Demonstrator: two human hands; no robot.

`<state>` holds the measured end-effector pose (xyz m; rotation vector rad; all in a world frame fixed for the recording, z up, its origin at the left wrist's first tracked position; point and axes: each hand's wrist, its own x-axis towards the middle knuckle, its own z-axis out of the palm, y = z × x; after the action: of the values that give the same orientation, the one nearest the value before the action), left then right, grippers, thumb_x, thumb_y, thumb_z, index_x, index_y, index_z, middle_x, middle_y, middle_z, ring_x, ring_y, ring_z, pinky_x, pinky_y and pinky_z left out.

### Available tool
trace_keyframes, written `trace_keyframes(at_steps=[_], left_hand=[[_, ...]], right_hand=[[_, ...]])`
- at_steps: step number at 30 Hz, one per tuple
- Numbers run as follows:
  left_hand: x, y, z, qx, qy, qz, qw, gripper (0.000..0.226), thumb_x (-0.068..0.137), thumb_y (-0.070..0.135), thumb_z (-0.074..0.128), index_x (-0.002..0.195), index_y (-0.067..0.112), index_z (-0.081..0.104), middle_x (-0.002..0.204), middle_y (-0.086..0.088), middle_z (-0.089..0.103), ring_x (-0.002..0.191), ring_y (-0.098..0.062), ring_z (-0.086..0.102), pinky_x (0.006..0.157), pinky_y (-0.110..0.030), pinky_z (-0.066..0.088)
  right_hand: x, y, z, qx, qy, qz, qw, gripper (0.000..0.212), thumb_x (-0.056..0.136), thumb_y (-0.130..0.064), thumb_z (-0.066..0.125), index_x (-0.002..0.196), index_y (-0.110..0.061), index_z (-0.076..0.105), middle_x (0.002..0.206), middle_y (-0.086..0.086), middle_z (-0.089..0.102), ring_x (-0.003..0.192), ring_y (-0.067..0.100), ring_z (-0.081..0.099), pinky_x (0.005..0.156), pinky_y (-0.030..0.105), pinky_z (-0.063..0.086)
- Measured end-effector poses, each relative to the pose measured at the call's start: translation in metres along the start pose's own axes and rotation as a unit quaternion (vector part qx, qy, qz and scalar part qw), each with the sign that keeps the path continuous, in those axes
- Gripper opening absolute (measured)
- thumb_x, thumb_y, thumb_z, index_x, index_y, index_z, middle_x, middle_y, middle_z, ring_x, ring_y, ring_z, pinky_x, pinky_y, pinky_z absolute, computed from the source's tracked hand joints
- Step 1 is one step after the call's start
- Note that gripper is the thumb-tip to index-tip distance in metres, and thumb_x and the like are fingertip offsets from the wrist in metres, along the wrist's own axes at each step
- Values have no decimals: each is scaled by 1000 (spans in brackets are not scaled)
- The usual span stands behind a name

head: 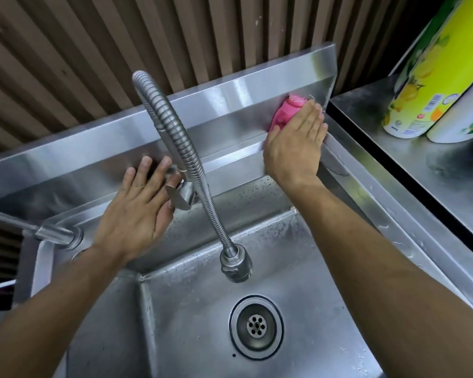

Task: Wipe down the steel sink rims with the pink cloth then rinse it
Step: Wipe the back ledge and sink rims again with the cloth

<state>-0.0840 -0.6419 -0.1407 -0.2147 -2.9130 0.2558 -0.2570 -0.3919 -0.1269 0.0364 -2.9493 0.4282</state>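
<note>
While your right hand [294, 144] presses the pink cloth [286, 111] flat-fingered into the sink's back right rim corner [318, 85], drag it leftward with even pressure; your left hand [137, 205], released, rests by the faucet [180, 148].

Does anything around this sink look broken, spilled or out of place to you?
Nothing stands out. Water droplets bead on the sink walls, as expected. The right hand presses the pink cloth flat into the back right corner; the left hand rests open by the tap lever. Two bottles stand on the counter beside it.
</note>
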Motion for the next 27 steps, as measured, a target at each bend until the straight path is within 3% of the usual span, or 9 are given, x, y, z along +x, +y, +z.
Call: trace_keyframes(at_steps=[4, 7, 12, 16, 20, 22, 24, 25, 27], left_hand=[[-3, -2, 0, -62, -16, 41, 997, 56, 110, 38, 17, 154, 6, 29, 162, -9, 27, 158, -13, -2, 128, -31, -2], [-6, -1, -5, -98, -41, 34, 994, 61, 110, 43, 11, 158, 10, 28, 164, -2, 20, 157, -19, 11, 129, -33, 1], [-19, 4, -11, -110, -81, -22, 990, 63, 109, 49, 9, 164, 20, 18, 171, 4, 7, 158, -10, -8, 128, -32, -4], [-32, 18, -10, -104, -82, -102, 986, 61, 108, 51, 8, 164, 29, 15, 171, 10, 3, 158, -14, -8, 129, -37, 3], [-37, 45, -34, -112, -119, -181, 970, 58, 109, 44, 18, 164, 27, 12, 170, 9, 3, 159, -22, 6, 128, -37, 12], [-32, 64, -66, -81, -184, -230, 952, 56, 107, 38, 31, 161, 25, 26, 168, 0, 28, 150, -28, 35, 119, -40, 35], [-27, 78, -101, -43, -127, -235, 963, 36, 104, 35, 41, 132, 27, 61, 129, -7, 69, 111, -35, 66, 88, -43, 54], [-26, 82, -115, -56, -56, -213, 974, 29, 103, 33, 43, 116, 27, 68, 110, -6, 75, 95, -37, 70, 77, -44, 57], [-25, 89, -127, -122, 44, -167, 977, 26, 105, 29, 44, 114, 24, 68, 110, -2, 74, 92, -36, 72, 75, -48, 60]], right_hand=[[-7, 2, -3, -20, -31, -29, 999, 75, 109, -33, 27, 156, 14, -6, 166, 36, -1, 157, 47, 4, 129, 52, 6], [-6, 6, -2, -3, -30, -42, 999, 74, 108, -33, 27, 158, 13, -4, 167, 34, 0, 158, 45, 5, 130, 51, 5], [-5, 12, 0, 22, -17, -51, 998, 73, 108, -34, 27, 159, 11, 0, 168, 32, 5, 158, 43, 7, 130, 49, 6], [-5, 13, 0, 20, -18, -54, 998, 73, 109, -34, 26, 159, 11, 0, 168, 33, 4, 158, 44, 7, 130, 50, 6], [-7, 13, -4, 14, -32, -60, 998, 72, 109, -36, 23, 160, 9, 0, 168, 32, 3, 158, 42, 5, 130, 50, 8], [-9, 12, -5, 8, -32, -63, 997, 72, 109, -36, 23, 160, 10, 0, 168, 32, 3, 158, 43, 6, 130, 50, 8], [-10, 13, -6, 3, -29, -68, 997, 72, 109, -36, 24, 159, 11, 0, 168, 33, 3, 158, 43, 7, 130, 49, 9], [-10, 13, -5, 3, -28, -71, 997, 72, 109, -36, 24, 159, 11, 0, 167, 33, 3, 158, 43, 7, 130, 49, 10], [-9, 15, -3, 9, -21, -76, 997, 73, 109, -37, 24, 159, 10, 0, 168, 33, 4, 158, 43, 7, 130, 49, 10]])
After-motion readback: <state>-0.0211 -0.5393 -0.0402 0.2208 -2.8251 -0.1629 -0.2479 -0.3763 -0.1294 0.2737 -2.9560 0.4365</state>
